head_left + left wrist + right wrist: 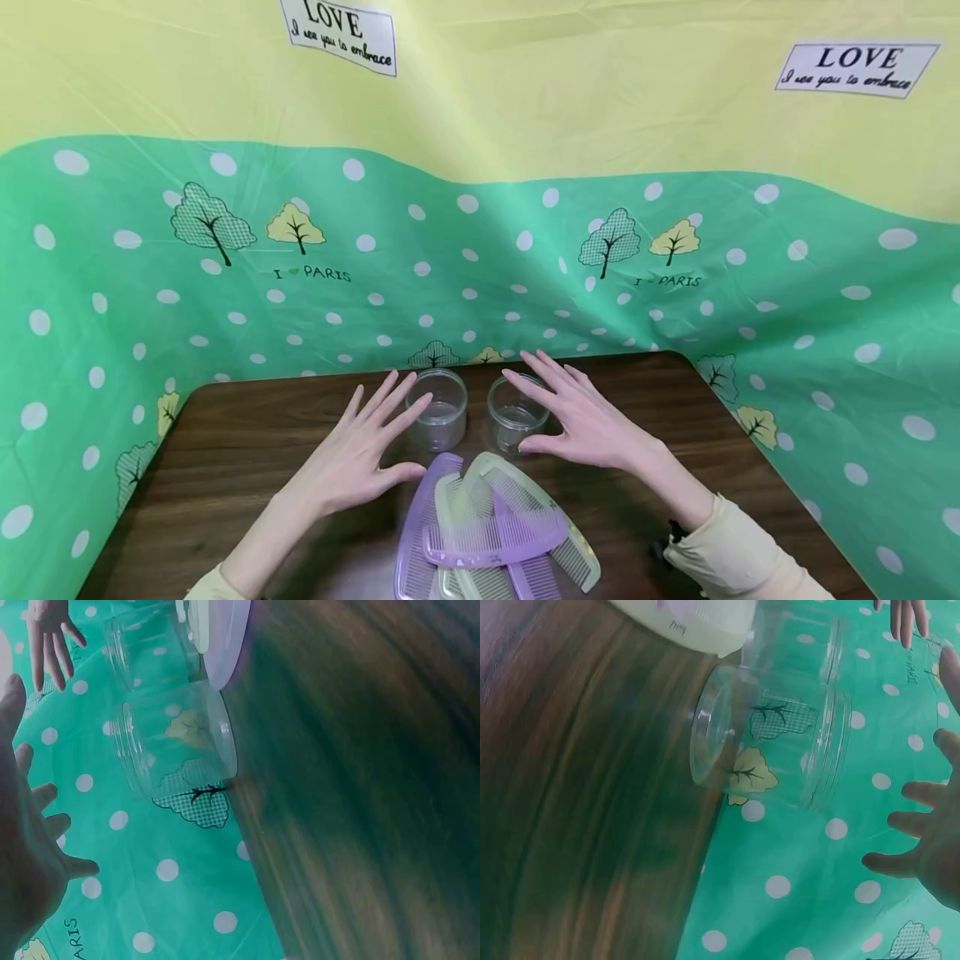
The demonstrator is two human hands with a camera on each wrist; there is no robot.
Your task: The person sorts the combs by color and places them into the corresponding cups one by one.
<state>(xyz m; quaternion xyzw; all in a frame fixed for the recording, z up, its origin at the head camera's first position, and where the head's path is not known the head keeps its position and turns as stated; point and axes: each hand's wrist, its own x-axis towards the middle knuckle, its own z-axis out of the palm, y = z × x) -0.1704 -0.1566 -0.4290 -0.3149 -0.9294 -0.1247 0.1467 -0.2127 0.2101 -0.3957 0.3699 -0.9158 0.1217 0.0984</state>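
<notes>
Two clear round jars stand side by side near the table's back edge, the left jar [438,421] and the right jar [512,421]. My left hand [362,462], fingers spread, hovers beside the left jar and holds nothing. Over the right jar my right hand [581,417] is spread too, its fingers partly covering that jar in the head view. In front of the jars lies an overlapping pile of several combs, among them a purple comb [414,529] and a pale green comb [581,557]. Both wrist views show the jars apart from the fingers.
The dark wooden table [225,450] carries the jars and combs. Behind it and at both sides hangs a green and yellow cloth [465,258] with white dots and printed trees. A small dark object [663,546] shows by the right sleeve.
</notes>
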